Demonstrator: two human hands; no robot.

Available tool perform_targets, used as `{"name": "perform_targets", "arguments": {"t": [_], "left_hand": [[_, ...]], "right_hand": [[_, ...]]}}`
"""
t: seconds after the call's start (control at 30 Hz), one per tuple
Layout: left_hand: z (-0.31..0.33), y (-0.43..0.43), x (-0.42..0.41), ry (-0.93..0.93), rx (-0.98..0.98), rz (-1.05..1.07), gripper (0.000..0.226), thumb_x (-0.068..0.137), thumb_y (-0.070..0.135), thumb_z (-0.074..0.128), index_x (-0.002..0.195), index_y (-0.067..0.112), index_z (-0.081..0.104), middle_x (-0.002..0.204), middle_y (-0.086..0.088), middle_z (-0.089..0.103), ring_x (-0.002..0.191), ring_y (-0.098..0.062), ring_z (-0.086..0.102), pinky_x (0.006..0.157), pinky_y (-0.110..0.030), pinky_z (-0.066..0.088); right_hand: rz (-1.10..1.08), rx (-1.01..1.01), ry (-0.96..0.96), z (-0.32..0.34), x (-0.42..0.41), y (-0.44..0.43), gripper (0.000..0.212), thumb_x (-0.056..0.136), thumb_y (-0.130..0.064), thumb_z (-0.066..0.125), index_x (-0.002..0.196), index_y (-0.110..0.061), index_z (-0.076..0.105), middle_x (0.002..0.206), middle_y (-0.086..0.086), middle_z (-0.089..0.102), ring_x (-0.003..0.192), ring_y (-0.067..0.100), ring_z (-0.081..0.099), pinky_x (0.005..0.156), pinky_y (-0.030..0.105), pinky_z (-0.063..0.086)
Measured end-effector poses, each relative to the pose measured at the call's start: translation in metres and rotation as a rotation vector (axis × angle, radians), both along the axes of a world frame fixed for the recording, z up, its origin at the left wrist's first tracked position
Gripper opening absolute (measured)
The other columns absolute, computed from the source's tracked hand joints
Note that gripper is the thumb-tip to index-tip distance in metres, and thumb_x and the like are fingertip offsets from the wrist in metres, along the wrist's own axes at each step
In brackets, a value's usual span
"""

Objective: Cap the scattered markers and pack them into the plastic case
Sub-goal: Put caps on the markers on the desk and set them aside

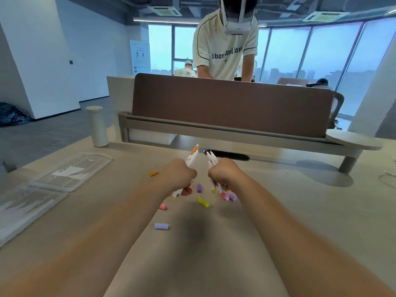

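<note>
My left hand (179, 174) is closed around a bunch of white markers (191, 156), one with an orange cap sticking up. A second bunch of white markers (211, 159) is gripped in my right hand (222, 172), coloured ends showing below the fist. Loose caps lie on the table under and before the hands: orange (153, 173), purple (199, 187), yellow (203, 202), pink (162, 207), lilac (161, 226). The clear plastic case (53, 185) lies open at the left, nothing in it but a paper slip.
A white cylindrical bottle (97, 126) stands at the far left of the table. A brown desk divider (231, 108) runs across the back, with a person standing behind it. A cable slot (229, 155) sits just beyond my hands.
</note>
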State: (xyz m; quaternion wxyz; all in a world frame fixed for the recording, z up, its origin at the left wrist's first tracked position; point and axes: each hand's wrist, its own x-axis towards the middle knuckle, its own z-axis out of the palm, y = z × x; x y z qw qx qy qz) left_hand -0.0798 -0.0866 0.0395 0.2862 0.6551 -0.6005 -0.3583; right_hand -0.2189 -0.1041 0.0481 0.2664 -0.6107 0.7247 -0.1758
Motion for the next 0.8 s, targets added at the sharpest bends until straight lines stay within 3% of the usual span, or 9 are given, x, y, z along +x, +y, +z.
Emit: {"name": "perform_targets", "arguments": {"t": [0.1,0.2,0.3,0.43,0.53,0.6,0.7,0.8], "left_hand": [[-0.003,0.006,-0.055,0.045,0.035,-0.086,0.033,0.091,0.012,0.051,0.120,-0.004,0.050,0.080,-0.016,0.067,0.052,-0.021,0.064,0.055,-0.030,0.056],[-0.011,0.013,-0.112,0.044,0.073,-0.141,0.029,0.092,0.011,0.050,0.119,0.002,0.046,0.085,-0.017,0.070,0.058,-0.025,0.064,0.060,-0.033,0.057],[-0.018,0.016,-0.161,-0.023,0.101,-0.180,0.015,0.093,0.011,0.050,0.105,0.004,0.046,0.080,-0.017,0.062,0.057,-0.025,0.062,0.059,-0.034,0.055],[-0.026,0.015,-0.211,-0.166,0.175,-0.254,0.014,0.091,0.009,0.049,0.098,-0.003,0.050,0.083,-0.024,0.068,0.061,-0.032,0.064,0.067,-0.039,0.056],[-0.029,0.014,-0.237,-0.339,0.189,-0.291,0.021,0.093,0.012,0.050,0.080,-0.005,0.055,0.051,-0.017,0.063,0.048,-0.027,0.060,0.055,-0.031,0.052],[-0.034,0.012,-0.247,-0.391,0.194,-0.301,0.028,0.094,0.012,0.050,0.071,-0.001,0.057,0.045,-0.013,0.060,0.048,-0.026,0.059,0.056,-0.029,0.051],[-0.041,0.010,-0.254,-0.320,0.166,-0.321,0.028,0.096,0.011,0.049,0.070,0.005,0.054,0.060,-0.009,0.060,0.047,-0.022,0.058,0.047,-0.022,0.049],[-0.042,0.012,-0.257,-0.296,0.150,-0.300,0.030,0.098,0.010,0.046,0.069,0.007,0.054,0.060,-0.007,0.060,0.045,-0.019,0.058,0.046,-0.019,0.047]], "right_hand": [[-0.073,0.022,0.011,-0.001,-0.055,0.018,0.017,0.088,0.000,0.050,0.071,0.003,0.053,0.056,0.018,0.053,0.044,0.027,0.053,0.046,0.027,0.044],[-0.160,0.031,0.030,-0.008,-0.109,0.031,0.011,0.091,-0.002,0.047,0.091,0.005,0.056,0.071,0.021,0.057,0.050,0.028,0.056,0.045,0.027,0.046],[-0.229,0.038,0.032,-0.015,-0.155,0.040,0.017,0.092,-0.004,0.048,0.106,0.005,0.054,0.088,0.026,0.062,0.054,0.029,0.058,0.058,0.036,0.055],[-0.273,0.055,0.050,-0.022,-0.191,0.048,0.011,0.093,-0.005,0.048,0.101,0.001,0.051,0.082,0.022,0.059,0.067,0.034,0.061,0.068,0.042,0.056],[-0.290,0.090,0.061,-0.029,-0.204,0.048,0.013,0.092,-0.004,0.050,0.101,0.004,0.055,0.088,0.026,0.062,0.066,0.033,0.062,0.072,0.043,0.057],[-0.274,0.139,0.059,-0.032,-0.210,0.049,0.015,0.091,-0.005,0.051,0.092,0.007,0.059,0.079,0.026,0.062,0.064,0.033,0.064,0.070,0.042,0.057],[-0.232,0.216,0.068,-0.032,-0.215,0.054,0.028,0.092,-0.011,0.052,0.069,0.005,0.053,0.058,0.021,0.056,0.051,0.029,0.055,0.068,0.039,0.052],[-0.222,0.272,0.109,-0.034,-0.217,0.050,0.037,0.093,-0.016,0.052,0.063,0.004,0.058,0.039,0.016,0.055,0.049,0.027,0.055,0.071,0.036,0.053]]}}
